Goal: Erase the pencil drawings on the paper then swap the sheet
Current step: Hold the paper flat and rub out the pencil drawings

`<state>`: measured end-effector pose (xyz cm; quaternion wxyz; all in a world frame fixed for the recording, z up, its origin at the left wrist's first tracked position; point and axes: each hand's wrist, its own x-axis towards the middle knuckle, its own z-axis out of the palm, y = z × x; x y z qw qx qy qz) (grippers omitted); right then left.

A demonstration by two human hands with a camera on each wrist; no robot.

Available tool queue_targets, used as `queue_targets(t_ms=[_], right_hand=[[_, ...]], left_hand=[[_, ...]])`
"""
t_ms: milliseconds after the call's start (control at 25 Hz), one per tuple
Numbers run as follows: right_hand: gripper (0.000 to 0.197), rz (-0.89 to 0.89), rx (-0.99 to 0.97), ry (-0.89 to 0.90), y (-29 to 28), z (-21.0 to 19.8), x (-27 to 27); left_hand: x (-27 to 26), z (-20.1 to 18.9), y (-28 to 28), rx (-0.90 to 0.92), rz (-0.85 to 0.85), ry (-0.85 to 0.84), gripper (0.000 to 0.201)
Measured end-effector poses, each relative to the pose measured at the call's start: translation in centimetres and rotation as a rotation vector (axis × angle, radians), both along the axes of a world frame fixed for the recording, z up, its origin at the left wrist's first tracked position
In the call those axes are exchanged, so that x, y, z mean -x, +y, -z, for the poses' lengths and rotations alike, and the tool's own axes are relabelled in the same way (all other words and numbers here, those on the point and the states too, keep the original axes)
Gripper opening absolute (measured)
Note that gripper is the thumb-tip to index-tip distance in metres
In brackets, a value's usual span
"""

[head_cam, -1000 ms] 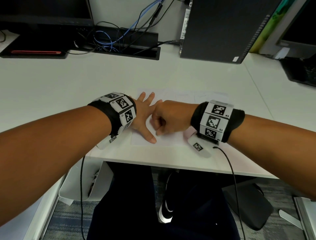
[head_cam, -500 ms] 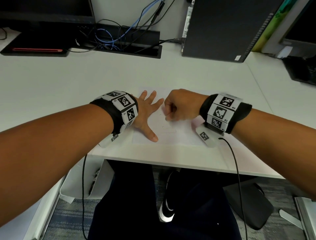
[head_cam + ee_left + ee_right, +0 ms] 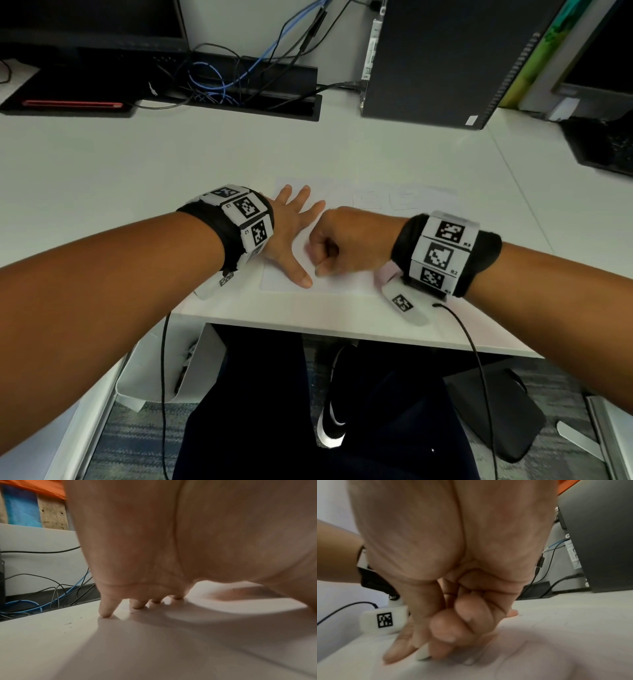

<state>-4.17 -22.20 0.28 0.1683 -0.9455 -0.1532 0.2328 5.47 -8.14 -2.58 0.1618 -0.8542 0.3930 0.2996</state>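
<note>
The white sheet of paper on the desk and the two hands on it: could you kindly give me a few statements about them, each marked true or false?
1. The left hand lies flat with fingers spread on the white sheet of paper. True.
2. The right hand is open and flat. False: its fingers are curled, pinching a small white eraser.
3. The paper lies near the front edge of the white desk. True.
4. The left hand holds a pencil. False: it holds nothing.

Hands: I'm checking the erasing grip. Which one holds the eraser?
The right hand: its curled fingers pinch the white eraser against the paper. The left hand lies flat, fingers spread, pinning the sheet.
</note>
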Motion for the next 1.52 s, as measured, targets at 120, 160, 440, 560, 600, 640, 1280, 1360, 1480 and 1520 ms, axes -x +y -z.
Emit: queue_targets(t_ms=[120, 160, 440, 560, 600, 640, 1280, 1360, 1480, 1520], right_hand=[[0.015, 0.075, 0.024, -0.062, -1.3, -0.3, -1.0], [0.016, 0.117, 0.036, -0.077, -1.9, -0.5, -1.5], [0.024, 0.099, 0.048, -0.051, -2.1, -0.2, -1.2], [0.023, 0.175, 0.045, -0.076, -3.0, -0.2, -1.7], [0.021, 0.167, 0.047, -0.078, -2.9, -0.1, -1.7], [0.018, 0.159, 0.046, -0.071, -3.0, 0.0, -1.7], [0.017, 0.07, 0.005, 0.01, -2.0, -0.1, -0.3], [0.018, 0.113, 0.016, -0.039, -2.7, -0.2, -0.6], [0.023, 0.174, 0.021, -0.085, -3.7, -0.3, -1.0], [0.023, 0.143, 0.024, -0.056, -3.5, -0.2, -0.7]], left_hand=[[0.1, -0.1, -0.1, -0.007, 0.0, -0.002, 0.152], [0.2, -0.2, -0.1, -0.01, -0.011, 0.001, 0.151], [0.2, -0.5, -0.1, -0.037, 0.003, -0.009, 0.15], [0.6, -1.0, -0.4, -0.038, -0.007, -0.023, 0.15], [0.8, -1.2, -0.7, -0.032, -0.008, -0.018, 0.149], [1.0, -1.1, -1.0, -0.015, -0.012, 0.001, 0.147], [1.5, -0.3, -1.3, 0.025, 0.007, 0.008, 0.142], [1.6, -0.3, -1.4, 0.018, 0.009, 0.005, 0.144], [1.7, -0.5, -1.4, 0.008, 0.003, -0.004, 0.145], [1.7, -0.6, -1.4, 0.004, 0.001, -0.005, 0.145]])
